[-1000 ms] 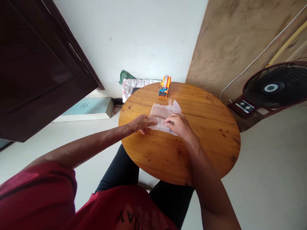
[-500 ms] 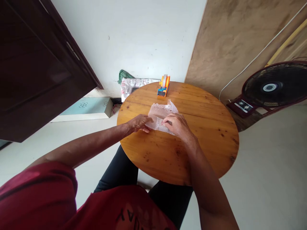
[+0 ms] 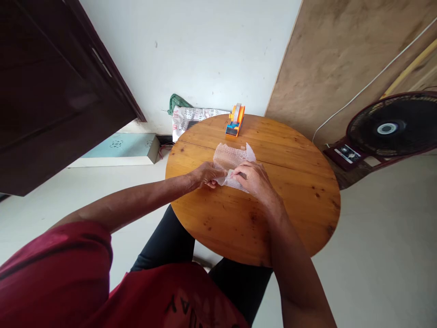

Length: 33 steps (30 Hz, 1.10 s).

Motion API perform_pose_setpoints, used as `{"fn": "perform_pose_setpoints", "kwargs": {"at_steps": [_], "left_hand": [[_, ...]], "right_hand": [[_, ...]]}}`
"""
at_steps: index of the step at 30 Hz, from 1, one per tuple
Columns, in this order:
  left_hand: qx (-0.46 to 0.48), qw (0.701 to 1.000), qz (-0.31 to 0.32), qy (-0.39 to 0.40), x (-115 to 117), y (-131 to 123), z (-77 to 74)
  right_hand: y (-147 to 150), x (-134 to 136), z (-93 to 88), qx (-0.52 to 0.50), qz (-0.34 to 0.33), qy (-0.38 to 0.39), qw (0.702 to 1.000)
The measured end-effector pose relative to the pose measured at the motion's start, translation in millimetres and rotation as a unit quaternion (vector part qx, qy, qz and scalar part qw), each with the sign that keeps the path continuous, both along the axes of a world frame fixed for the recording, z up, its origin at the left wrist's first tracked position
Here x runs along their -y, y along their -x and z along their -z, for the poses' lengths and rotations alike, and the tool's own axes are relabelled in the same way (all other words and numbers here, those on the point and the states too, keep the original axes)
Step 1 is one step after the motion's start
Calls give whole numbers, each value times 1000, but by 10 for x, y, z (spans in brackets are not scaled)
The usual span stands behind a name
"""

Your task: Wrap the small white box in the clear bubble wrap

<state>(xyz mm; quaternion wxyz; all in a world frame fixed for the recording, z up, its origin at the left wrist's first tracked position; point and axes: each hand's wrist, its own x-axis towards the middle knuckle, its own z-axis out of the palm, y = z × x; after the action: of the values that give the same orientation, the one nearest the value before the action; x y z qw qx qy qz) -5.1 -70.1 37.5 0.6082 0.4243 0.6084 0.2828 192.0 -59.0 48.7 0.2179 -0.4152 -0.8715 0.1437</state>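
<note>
A piece of clear bubble wrap (image 3: pixel 231 156) lies on the round wooden table (image 3: pixel 290 196), its near part folded up under my fingers. My left hand (image 3: pixel 209 175) is closed on its left near corner, thumb pointing right. From the right, my right hand (image 3: pixel 251 176) pinches the near part of the wrap with bent fingers. Whether anything lies inside the wrap I cannot make out. Behind it, near the table's far edge, an orange and blue tape dispenser (image 3: pixel 235 120) stands upright with a roll of tape in it.
A black fan (image 3: pixel 392 127) stands right of the table, with a white cable (image 3: pixel 355 93) along the wall. A printed white sack (image 3: pixel 182 119) leans behind the table's far left edge. On the floor at left lies a pale blue box (image 3: pixel 119 148), near a dark door (image 3: pixel 61 95).
My left hand has moved right and closed on the bubble wrap's near left corner, where its fingers were spread before. My right hand stays nearly in place. The camera view has shifted slightly.
</note>
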Motion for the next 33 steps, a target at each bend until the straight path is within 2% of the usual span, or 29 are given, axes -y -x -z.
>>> {"fn": "perform_pose_setpoints", "kwargs": {"at_steps": [11, 23, 33], "left_hand": [[-19, 995, -71, -62, -6, -188, -62], [50, 991, -71, -97, 36, -115, -85], [86, 986, -59, -130, 0, -150, -70]], "right_hand": [[6, -7, 10, 3, -6, -12, 1000], [46, 27, -63, 33, 3, -13, 999], [29, 44, -20, 66, -12, -53, 996]]}}
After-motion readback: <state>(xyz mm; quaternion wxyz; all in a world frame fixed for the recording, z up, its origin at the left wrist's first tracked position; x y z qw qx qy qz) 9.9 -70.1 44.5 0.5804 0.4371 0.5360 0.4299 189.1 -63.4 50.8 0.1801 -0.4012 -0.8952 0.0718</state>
